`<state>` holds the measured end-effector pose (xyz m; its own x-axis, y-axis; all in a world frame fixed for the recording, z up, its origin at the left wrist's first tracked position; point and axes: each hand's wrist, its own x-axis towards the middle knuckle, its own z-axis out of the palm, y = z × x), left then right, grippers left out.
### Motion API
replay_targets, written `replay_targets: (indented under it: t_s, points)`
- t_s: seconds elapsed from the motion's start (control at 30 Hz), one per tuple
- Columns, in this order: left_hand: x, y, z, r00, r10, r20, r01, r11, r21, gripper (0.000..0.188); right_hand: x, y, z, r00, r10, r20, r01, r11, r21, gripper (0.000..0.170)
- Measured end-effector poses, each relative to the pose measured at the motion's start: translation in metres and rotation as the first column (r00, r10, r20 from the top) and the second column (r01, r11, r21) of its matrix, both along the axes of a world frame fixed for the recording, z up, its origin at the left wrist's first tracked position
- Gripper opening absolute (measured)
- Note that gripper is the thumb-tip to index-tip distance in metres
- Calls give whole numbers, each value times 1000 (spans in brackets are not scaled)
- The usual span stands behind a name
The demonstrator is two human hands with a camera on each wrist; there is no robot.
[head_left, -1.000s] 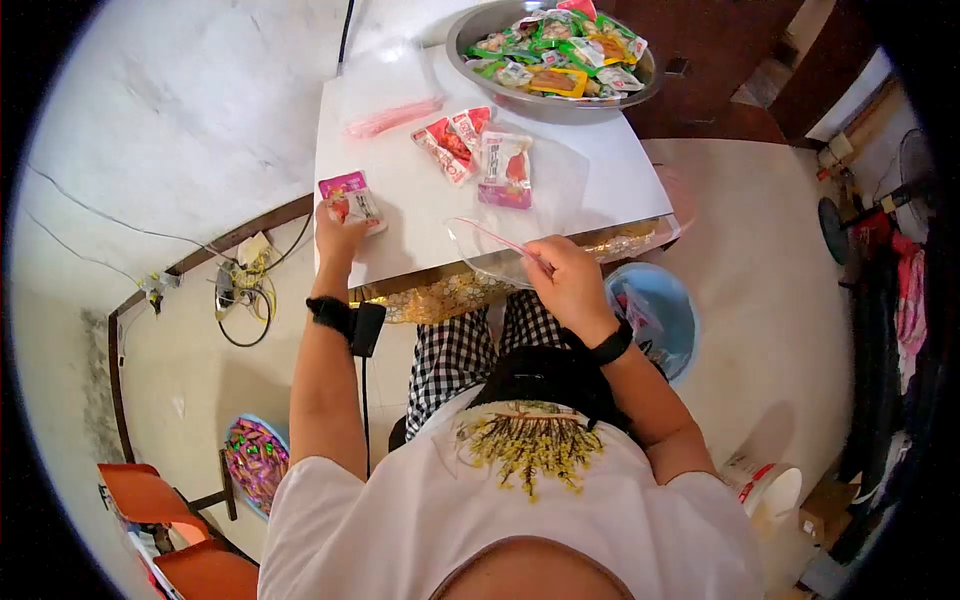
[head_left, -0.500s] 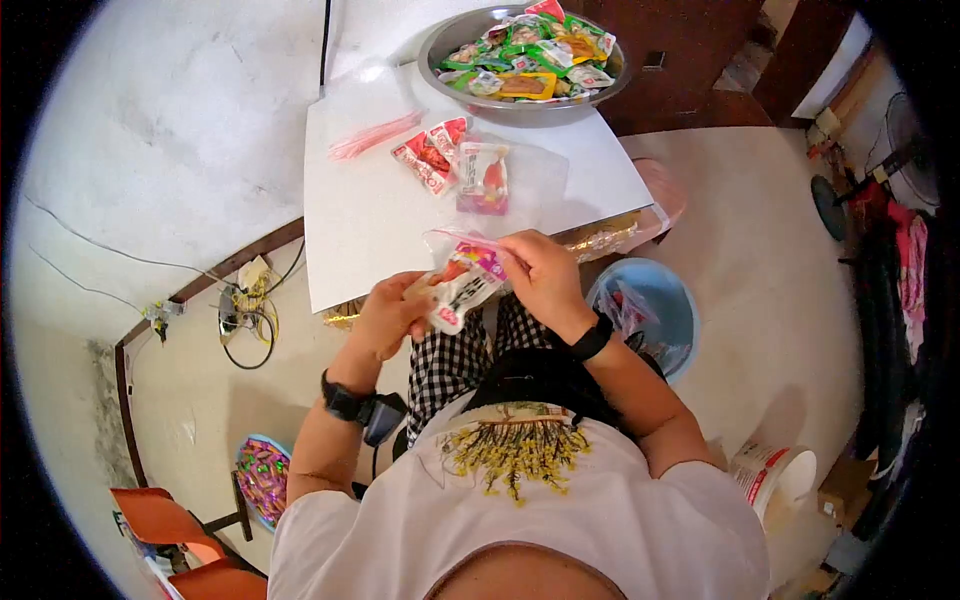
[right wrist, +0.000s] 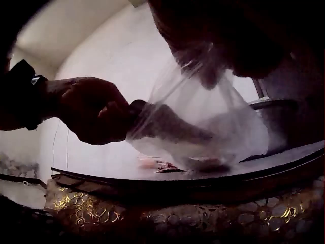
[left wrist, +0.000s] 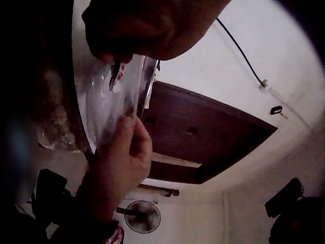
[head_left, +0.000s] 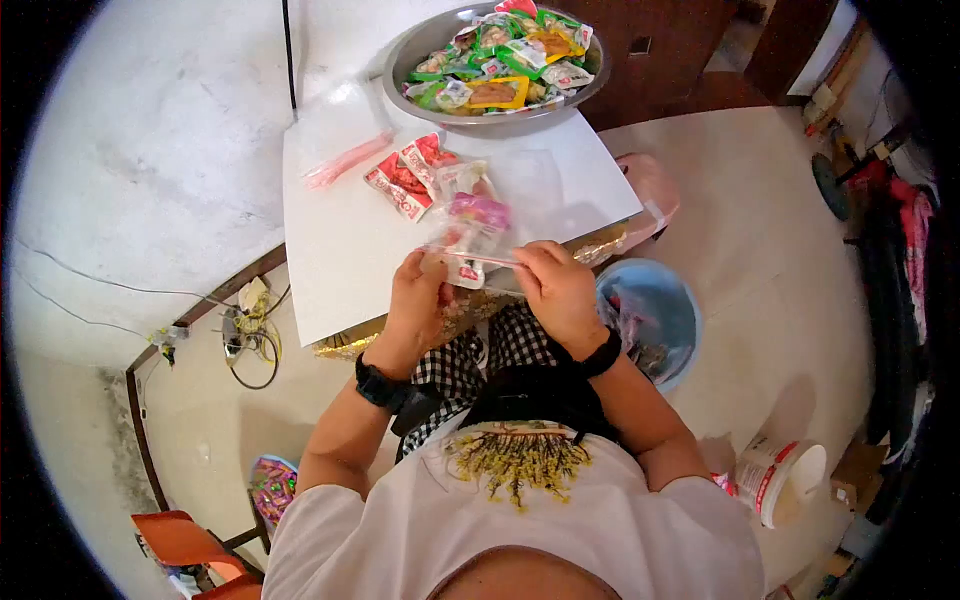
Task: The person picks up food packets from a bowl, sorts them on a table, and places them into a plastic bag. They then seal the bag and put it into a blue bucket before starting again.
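Head view: the left hand (head_left: 415,300) and the right hand (head_left: 562,295) each pinch one end of the pink-stripped mouth of a clear plastic bag (head_left: 492,260) at the near edge of the white-topped bench (head_left: 340,255). A flat white-and-purple foil packet (head_left: 466,273) lies at that mouth, close to the left fingers; whether they also grip it cannot be told. Two red-and-white packets (head_left: 400,187) lie just beyond.

Left wrist view: the right thumb and forefinger pinch the bag's edge. The left hand is too dark to confirm.

Right wrist view: the film hangs draped between both hands, and a dark shape shows through it beside the left fingers. Assessment: the step appears to be seating the packet. The mouth should be held taut and the packet's trailing end brought clear of the strip, lest it snag.
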<state>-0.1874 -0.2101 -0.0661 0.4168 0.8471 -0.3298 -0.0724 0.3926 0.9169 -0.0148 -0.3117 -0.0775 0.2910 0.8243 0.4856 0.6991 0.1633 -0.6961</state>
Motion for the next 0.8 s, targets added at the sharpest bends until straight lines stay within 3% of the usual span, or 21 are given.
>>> replay_targets:
  t_s: [0.17,0.27,0.37,0.4,0.5,0.57,0.63,0.67,0.77,0.8]
  points:
    - [8,-10,0,996,93,-15,-94,992,-83,36,-11,0,-3,989,140,-35,-141,990,-26,17]
    - [26,-9,-10,987,-134,93,138,990,-35,35,-16,-1,-3,989,148,-25,-147,989,33,17]
    - [63,-11,-4,956,-103,273,123,991,-59,32,-16,-3,2,992,121,-28,-120,992,34,16]
    - [68,-13,3,959,-135,249,143,990,-14,31,-15,-3,1,994,102,-38,-101,994,37,15]
    - [73,0,-31,930,-193,313,196,980,21,32,-6,-3,-8,996,66,-58,-63,997,44,14]
    - [57,-3,-35,942,-335,-1,321,900,294,28,-2,-2,-13,995,74,-67,-70,996,51,14]
    - [37,-1,-33,842,-401,-361,535,709,460,26,-1,-3,-10,994,76,-83,-77,997,-5,15]
    - [32,-2,-30,872,-395,-289,490,721,490,19,0,-2,-11,992,73,-101,-74,997,-8,14]
    - [-4,6,7,802,-434,-411,574,752,325,12,1,2,-12,987,81,-142,-81,997,1,12]
    - [-11,17,14,845,-330,-421,476,824,308,10,1,3,-12,985,91,-149,-93,996,-8,12]
